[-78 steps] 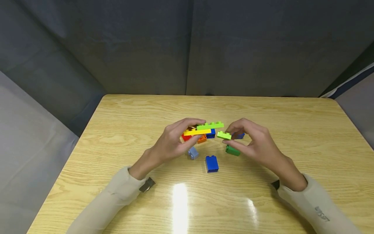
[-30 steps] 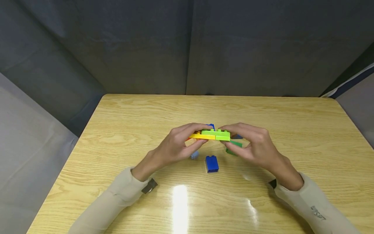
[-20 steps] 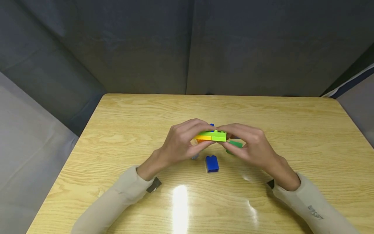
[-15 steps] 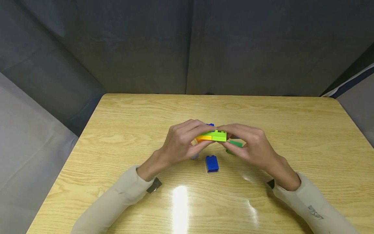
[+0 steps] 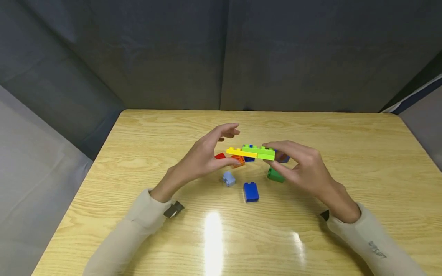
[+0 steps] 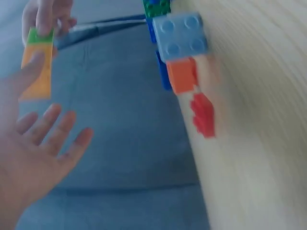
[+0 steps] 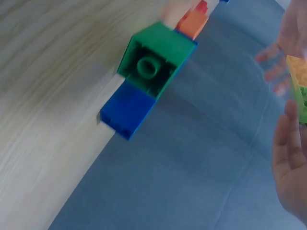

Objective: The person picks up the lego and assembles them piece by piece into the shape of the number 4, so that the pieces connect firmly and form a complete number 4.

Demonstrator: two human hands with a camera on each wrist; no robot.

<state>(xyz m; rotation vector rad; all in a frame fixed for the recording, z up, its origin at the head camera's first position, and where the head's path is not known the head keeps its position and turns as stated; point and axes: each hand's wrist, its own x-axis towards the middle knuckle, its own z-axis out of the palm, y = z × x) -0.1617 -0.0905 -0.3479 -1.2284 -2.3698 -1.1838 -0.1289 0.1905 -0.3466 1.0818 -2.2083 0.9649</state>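
In the head view my right hand [image 5: 307, 163] pinches the right end of a joined stack of toy building bricks above the table. A long lime green brick [image 5: 253, 150] lies on top, bridging a yellow brick [image 5: 238, 152] on the left and a short lime brick [image 5: 266, 156] on the right. My left hand [image 5: 197, 161] is spread beside the yellow end, thumb and fingers apart and holding nothing. The left wrist view shows the left thumb [image 6: 29, 72] overlapping the yellow brick's side. In the right wrist view the stack is cut off at the edge.
Loose bricks lie on the wooden table [image 5: 155, 138] under the hands: a blue one [image 5: 251, 192] nearest, a light blue one [image 5: 228, 179], a green one [image 5: 276, 175], orange [image 5: 237, 161], red [image 5: 220, 156] and more blue behind. A dark curtain [image 5: 172, 57] hangs past the far edge.
The short lime brick, earlier apart in the right hand, has joined the underside of the long lime brick beside the yellow one. Both hands squeezed the stack; the left has since let go and drawn left.
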